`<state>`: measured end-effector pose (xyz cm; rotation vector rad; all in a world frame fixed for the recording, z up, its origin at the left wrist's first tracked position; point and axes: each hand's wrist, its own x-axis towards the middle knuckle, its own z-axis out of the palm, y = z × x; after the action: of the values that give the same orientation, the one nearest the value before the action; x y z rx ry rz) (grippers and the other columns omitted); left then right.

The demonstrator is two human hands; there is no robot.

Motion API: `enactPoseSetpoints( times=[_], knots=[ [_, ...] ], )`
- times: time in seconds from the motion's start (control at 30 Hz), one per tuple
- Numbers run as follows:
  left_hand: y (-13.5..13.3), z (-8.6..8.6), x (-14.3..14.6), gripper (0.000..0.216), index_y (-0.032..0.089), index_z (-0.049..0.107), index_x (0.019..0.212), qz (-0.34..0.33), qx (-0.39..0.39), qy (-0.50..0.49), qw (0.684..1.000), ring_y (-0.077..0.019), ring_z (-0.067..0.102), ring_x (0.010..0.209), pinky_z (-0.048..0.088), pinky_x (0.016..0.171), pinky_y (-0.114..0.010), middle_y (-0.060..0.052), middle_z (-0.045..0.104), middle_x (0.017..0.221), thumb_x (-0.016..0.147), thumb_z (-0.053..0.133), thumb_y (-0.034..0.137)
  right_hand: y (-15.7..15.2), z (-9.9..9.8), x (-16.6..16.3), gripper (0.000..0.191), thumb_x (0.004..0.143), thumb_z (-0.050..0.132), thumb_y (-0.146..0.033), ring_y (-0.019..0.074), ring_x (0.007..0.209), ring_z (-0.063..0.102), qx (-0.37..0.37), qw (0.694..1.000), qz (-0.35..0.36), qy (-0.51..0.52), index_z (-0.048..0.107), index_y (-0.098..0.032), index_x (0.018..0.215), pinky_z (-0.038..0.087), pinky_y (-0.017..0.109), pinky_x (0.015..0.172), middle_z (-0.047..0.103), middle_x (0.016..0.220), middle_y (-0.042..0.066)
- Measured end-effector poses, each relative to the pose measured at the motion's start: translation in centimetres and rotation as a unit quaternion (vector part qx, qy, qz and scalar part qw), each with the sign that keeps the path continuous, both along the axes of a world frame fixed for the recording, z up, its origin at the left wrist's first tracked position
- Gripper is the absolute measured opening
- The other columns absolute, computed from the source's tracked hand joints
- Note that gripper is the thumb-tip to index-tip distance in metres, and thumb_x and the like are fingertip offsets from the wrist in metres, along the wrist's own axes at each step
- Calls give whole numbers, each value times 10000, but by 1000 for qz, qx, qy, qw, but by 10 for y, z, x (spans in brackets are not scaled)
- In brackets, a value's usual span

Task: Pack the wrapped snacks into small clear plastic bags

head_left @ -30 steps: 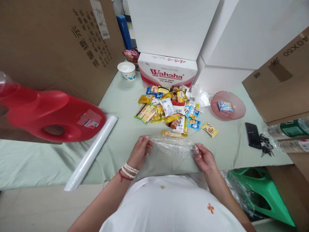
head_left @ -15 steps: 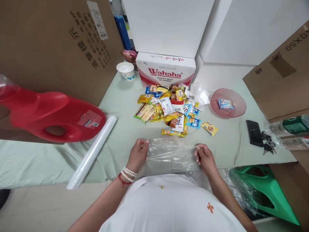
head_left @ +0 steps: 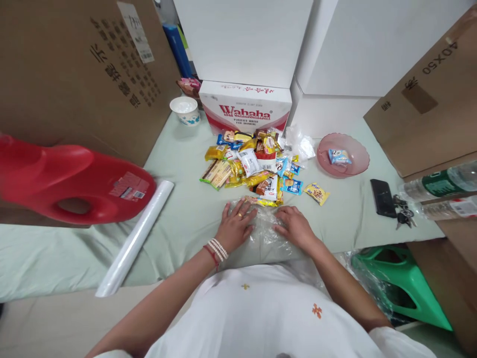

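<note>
A clear plastic bag [head_left: 265, 233] lies on the cloth-covered table at its near edge, crinkled under both hands. My left hand [head_left: 235, 226] rests flat on its left part, fingers spread, fingertips touching the nearest snack packets. On the bag's right side lies my right hand [head_left: 295, 226], palm down with loosely bent fingers apart. Just beyond is a heap of wrapped snacks [head_left: 248, 166] in yellow, white, brown and blue packets. One yellow cookie packet [head_left: 316, 193] sits apart at the heap's right.
A pink bowl [head_left: 345, 166] holds a blue packet. Nearby are a phone [head_left: 383, 198], keys [head_left: 405, 218] and plastic bottles [head_left: 439, 181]. Left stand a red jug [head_left: 108, 184] and plastic roll [head_left: 136, 238]. Behind are a paper cup [head_left: 185, 112] and a Wahaha box [head_left: 246, 107].
Both hands have come closer together and moved forward. The bag, earlier stretched between pinching fingers, is now laid on the table under opened hands. The view has shifted slightly.
</note>
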<state>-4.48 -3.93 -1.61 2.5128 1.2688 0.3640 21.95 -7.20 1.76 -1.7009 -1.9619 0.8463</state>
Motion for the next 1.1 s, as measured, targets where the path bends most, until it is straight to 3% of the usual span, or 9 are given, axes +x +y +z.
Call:
enactPoseSetpoints(
  times=[0.17,0.23,0.33,0.43,0.53,0.7,0.83,0.97,1.1],
  knots=[
    [-7,-15,-7,834,288,361,1615,26,-14,58,998,-437,232,1576,-5,1178,-794,-190,218,1725,890,637,595,27,-17,35,365,860,665,-565,188,690,593,-92,954,-166,233,725,-205,865,469,301,664,701,761,25],
    [-12,-14,-10,890,262,322,1632,34,-28,58,997,-434,262,1566,-7,1182,-788,-222,199,1721,885,627,638,33,-12,57,382,842,661,-575,195,672,570,-49,945,-261,192,707,-196,846,470,313,655,684,736,36],
    [-16,-6,-10,782,274,334,1627,51,-8,25,998,-405,218,1589,-40,1199,-759,-184,265,1711,951,553,599,29,3,64,348,938,562,-506,247,825,613,124,935,-331,34,706,-190,935,514,403,800,711,909,105],
    [-17,1,-10,573,345,418,1584,43,41,-4,998,-357,200,1603,-128,1201,-732,-100,399,1667,1026,466,463,4,10,35,303,1010,515,-424,285,1062,631,185,970,-157,-8,725,-221,1091,506,479,979,716,1132,144],
    [-14,-1,-13,526,339,449,1567,64,41,11,997,-352,302,1569,-152,1186,-746,-117,414,1654,1046,426,403,-27,-2,10,321,1002,581,-382,308,1341,546,102,990,94,2,710,-266,1272,430,534,1142,648,1402,132],
    [-13,-15,-22,608,262,401,1598,84,-3,62,994,-384,327,1551,-98,1176,-792,-178,322,1684,1030,436,475,-39,-5,37,344,1032,548,-404,300,1327,589,-20,985,162,54,708,-270,1305,465,513,1121,638,1444,117],
    [-18,-19,-23,637,254,387,1606,87,0,69,994,-395,282,1569,-68,1182,-795,-171,288,1699,1019,446,494,24,37,31,410,1060,440,-501,271,964,688,32,999,17,-28,752,-238,1096,540,415,904,746,1023,105],
    [-19,-18,-22,645,253,387,1607,86,5,71,994,-394,285,1569,-51,1189,-793,-168,298,1696,1016,456,502,114,65,-47,528,1054,403,-593,322,1091,665,39,978,-53,-200,654,-180,1268,508,413,914,679,1211,168],
    [-19,-16,-22,648,256,376,1611,88,8,71,993,-383,296,1567,-24,1203,-784,-162,314,1691,1022,443,518,170,63,-102,569,1000,575,-534,333,1077,677,1,967,-49,-250,559,-93,1359,519,410,903,642,1297,225]
  ],
)
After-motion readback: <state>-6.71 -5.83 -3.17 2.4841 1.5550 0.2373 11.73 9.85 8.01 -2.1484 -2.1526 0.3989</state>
